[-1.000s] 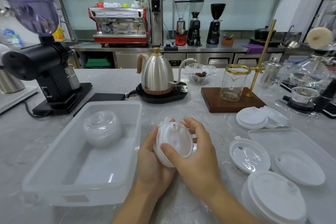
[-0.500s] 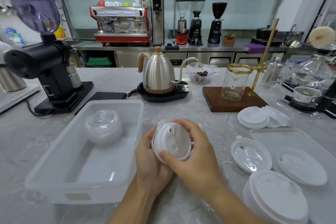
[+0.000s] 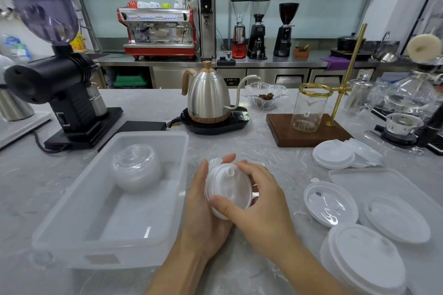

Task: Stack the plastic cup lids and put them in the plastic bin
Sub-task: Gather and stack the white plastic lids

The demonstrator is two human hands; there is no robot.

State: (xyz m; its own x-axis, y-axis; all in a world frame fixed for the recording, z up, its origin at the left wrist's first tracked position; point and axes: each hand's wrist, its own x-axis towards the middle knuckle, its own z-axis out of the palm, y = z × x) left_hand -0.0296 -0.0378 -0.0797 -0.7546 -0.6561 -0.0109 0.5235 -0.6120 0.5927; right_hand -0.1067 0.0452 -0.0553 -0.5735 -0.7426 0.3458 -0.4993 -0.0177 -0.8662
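I see a small stack of white lids (image 3: 229, 190) held on edge over the table (image 3: 155, 108), just right of the bin (image 3: 182, 165). My left hand (image 3: 203, 213) cups the stack from behind and below, fingers curled around its far rim. My right hand (image 3: 261, 201) clamps the front, thumb on the near edge and fingers curved over the top. The topmost lid faces me, its spout at the top.

Left of my hands, the clear bin holds a pile of domed lids (image 3: 135, 166) toward its far end. To the right lie loose lids: an upturned lid (image 3: 330, 206) nearest my right hand, a flat lid (image 3: 396, 219) beyond it on a tray (image 3: 359, 175), a near stack (image 3: 366, 261) at the bottom right, and a far lid (image 3: 333, 153) beside the wooden stand (image 3: 282, 132). Farther back stand a kettle (image 3: 207, 100), and a grinder (image 3: 60, 88) at far left.
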